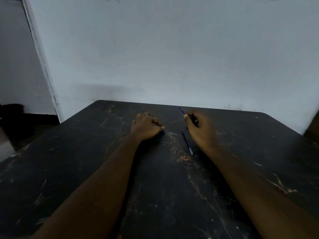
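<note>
Gripping pen (pixel 182 111) in right hand (pixel 198 130), blue piece (pixel 163 131) in left hand (pixel 146 126)

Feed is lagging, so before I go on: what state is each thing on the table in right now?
left hand: resting on the table, pinching the small blue piece.
small blue piece: at the left fingertips, mostly hidden.
right hand: grips the thin blue pen.
thin blue pen: raised, tip pointing up and away.
dark pen: lying flat between the hands, unheld.
</note>
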Tool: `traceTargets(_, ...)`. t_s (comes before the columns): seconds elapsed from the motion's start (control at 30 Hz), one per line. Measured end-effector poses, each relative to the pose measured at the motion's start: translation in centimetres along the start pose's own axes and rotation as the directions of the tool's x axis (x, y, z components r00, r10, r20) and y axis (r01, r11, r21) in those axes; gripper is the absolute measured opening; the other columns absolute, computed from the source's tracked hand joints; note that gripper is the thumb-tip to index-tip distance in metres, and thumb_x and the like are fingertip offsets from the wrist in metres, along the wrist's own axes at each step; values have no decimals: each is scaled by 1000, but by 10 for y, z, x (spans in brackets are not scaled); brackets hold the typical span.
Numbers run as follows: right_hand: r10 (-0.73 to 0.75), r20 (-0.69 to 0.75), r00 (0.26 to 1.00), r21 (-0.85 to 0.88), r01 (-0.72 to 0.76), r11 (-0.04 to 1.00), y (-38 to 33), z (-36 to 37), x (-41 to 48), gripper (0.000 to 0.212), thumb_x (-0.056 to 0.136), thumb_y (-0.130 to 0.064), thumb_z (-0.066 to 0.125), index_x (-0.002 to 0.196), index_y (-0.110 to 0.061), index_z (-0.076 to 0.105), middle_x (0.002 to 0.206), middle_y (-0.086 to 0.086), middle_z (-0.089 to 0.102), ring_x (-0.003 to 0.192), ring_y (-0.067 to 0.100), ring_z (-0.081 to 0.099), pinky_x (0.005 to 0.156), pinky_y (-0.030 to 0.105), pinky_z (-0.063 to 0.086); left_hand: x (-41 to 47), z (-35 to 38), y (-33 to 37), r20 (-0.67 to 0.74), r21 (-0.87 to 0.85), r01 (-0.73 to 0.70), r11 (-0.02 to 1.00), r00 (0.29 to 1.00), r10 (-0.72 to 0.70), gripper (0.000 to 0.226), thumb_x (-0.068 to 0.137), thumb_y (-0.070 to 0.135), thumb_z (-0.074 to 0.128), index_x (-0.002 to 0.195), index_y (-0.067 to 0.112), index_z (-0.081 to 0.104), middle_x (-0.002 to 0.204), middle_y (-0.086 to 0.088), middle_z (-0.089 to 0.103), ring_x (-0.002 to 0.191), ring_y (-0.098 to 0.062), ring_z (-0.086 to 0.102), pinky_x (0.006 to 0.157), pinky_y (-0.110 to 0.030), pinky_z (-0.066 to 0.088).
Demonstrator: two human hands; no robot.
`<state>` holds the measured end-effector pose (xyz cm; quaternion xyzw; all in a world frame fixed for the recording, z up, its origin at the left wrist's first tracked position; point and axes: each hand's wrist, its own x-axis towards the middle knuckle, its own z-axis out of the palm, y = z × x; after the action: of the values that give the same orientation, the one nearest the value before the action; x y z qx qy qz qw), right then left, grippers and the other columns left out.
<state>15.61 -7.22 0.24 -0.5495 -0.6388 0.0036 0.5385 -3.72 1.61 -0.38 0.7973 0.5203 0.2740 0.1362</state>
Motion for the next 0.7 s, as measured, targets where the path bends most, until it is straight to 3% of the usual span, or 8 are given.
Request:
traceTargets(0.13, -5, -15, 1000, -8, 5, 1000, -1, 0, -1, 28, 98, -32, 53, 81, -11, 61, 70, 7, 58, 65, 22, 55, 60, 43, 46, -2, -4, -2, 1, -72, 21, 997, 1000, -21, 4, 82, 43, 68, 84, 41, 71, 112, 9, 46, 121, -21, 32, 89, -37, 20)
traceTargets(0.27, -7, -14, 1000, -5, 7, 1000, 0, 0, -1, 28, 98, -32, 53, 80, -12, 60, 69, 6, 57, 65, 21, 55, 61, 44, 46, -2, -6, -1, -49, -181, 8, 984, 999, -17, 12, 87, 35, 63, 89, 39, 75, 119, 6, 60, 124, -24, 36, 105, -46, 29)
traceTargets(0.37, 3, -15, 1000, -3, -3, 1000, 2, 1, 0, 26, 98, -31, 53, 80, -13, 59, 68, 5, 56, 64, 21, 54, 61, 44, 45, -1, -6, 1, -87, -231, 38, 972, 994, -60, 20, 89, 34, 58, 94, 31, 78, 117, 2, 62, 125, -26, 39, 107, -49, 31)
traceTargets(0.5, 2, -13, 1000, -25, -2, 1000, 4, 3, 0, 26, 97, -35, 52, 80, -18, 60, 68, 0, 56, 63, 15, 54, 59, 41, 46, -2, -6, 8, -114, -461, 19, 887, 990, -80, 18, 85, 33, 64, 83, 21, 78, 103, 2, 67, 116, -26, 53, 103, -50, 40)
traceTargets(0.6, -3, -9, 1000, -29, 2, 1000, 6, 4, 1, 27, 96, -39, 51, 80, -19, 60, 67, -1, 57, 63, 17, 55, 58, 42, 47, -4, -8, 20, -107, -612, -22, 790, 993, -56, 26, 86, 40, 69, 90, 16, 78, 96, -2, 73, 98, -15, 65, 90, -38, 51)
traceTargets(0.7, 0, -8, 1000, -48, 0, 999, 6, 5, 1, 28, 94, -42, 50, 81, -21, 61, 67, -1, 58, 62, 17, 56, 59, 44, 48, -6, -7, 32, -92, -724, -56, 687, 996, -16, 25, 84, 41, 72, 92, 17, 77, 85, 15, 74, 83, 4, 66, 69, -14, 49)
